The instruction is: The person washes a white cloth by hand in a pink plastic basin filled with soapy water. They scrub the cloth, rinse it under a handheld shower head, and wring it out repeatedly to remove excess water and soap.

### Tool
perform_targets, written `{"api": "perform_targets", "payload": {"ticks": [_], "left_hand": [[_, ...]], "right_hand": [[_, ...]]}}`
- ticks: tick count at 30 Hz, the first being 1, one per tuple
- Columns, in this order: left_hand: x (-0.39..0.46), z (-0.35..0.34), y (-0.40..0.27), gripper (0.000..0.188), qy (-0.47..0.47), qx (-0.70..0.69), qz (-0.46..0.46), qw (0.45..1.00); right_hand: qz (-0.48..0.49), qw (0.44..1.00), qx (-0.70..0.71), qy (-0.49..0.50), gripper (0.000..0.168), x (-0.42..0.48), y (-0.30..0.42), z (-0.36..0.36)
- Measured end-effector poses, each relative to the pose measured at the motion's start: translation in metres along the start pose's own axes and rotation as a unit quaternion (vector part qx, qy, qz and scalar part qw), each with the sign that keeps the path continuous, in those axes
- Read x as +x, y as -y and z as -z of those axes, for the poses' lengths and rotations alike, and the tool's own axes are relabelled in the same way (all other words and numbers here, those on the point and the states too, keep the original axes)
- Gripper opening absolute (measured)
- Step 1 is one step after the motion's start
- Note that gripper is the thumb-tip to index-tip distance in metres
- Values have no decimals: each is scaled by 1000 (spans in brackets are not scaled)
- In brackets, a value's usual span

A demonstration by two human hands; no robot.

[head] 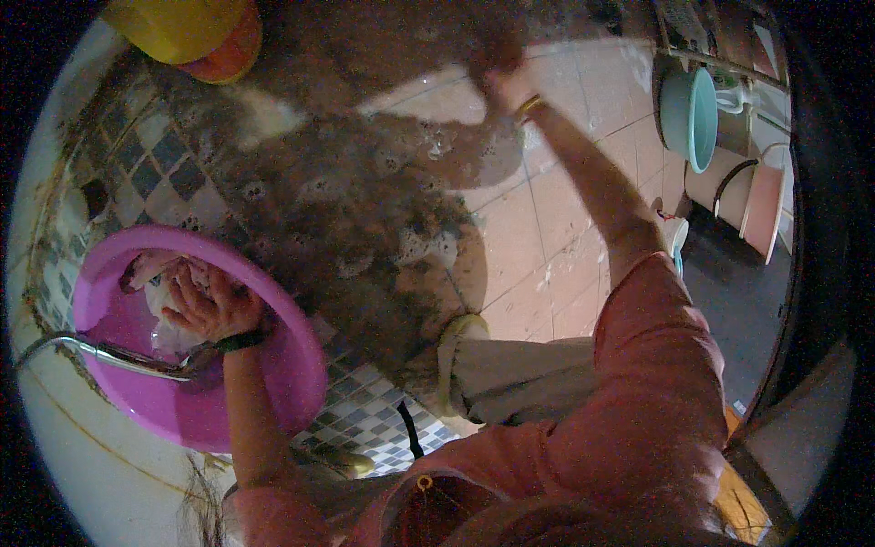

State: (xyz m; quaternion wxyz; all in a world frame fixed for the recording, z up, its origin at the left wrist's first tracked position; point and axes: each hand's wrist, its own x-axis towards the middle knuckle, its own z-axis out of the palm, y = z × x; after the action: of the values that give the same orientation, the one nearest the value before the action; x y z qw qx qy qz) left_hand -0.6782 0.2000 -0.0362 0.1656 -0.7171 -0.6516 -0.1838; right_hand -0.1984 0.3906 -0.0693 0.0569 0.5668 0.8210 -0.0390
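Observation:
My left hand (212,304) is inside a purple plastic basin (301,369), fingers spread over wet pale cloth (160,301). A dark band circles that wrist. Across the basin lies a chrome hand shower (137,362), its head end partly hidden near my wrist. Stretched far forward over the tiled floor is my right hand (507,76), blurred and in shadow, with a gold-coloured bracelet (530,109) at the wrist. Its fingers are too unclear to show whether they hold anything.
Foam patches dot the wet floor tiles (533,225). A yellow and orange container (205,41) stands at the upper left. To the right are a light-blue basin (701,119), a pink bucket (762,212) and a dark floor area (724,328).

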Motion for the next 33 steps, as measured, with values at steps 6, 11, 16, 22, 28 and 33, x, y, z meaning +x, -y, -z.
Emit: {"api": "perform_targets", "payload": {"ticks": [6,11,16,22,28,33], "left_hand": [[3,-3,4,47,-2,-5,-33,999],[-7,-16,20,47,-28,32,-68,997],[5,-1,1,49,5,-22,-25,999],[7,1,5,46,4,-19,-34,999],[10,3,-4,48,50,-26,28,998],[9,8,-3,57,166,-12,39,985]], "right_hand": [[-45,975,-160,-149,50,32,-101,-55],[128,972,-57,-187,35,42,-31,-2],[257,952,165,9,56,-51,198,44],[145,987,13,70,39,10,33,-44],[92,966,-123,-207,37,27,-25,28],[354,923,50,144,55,-69,167,80]]}}
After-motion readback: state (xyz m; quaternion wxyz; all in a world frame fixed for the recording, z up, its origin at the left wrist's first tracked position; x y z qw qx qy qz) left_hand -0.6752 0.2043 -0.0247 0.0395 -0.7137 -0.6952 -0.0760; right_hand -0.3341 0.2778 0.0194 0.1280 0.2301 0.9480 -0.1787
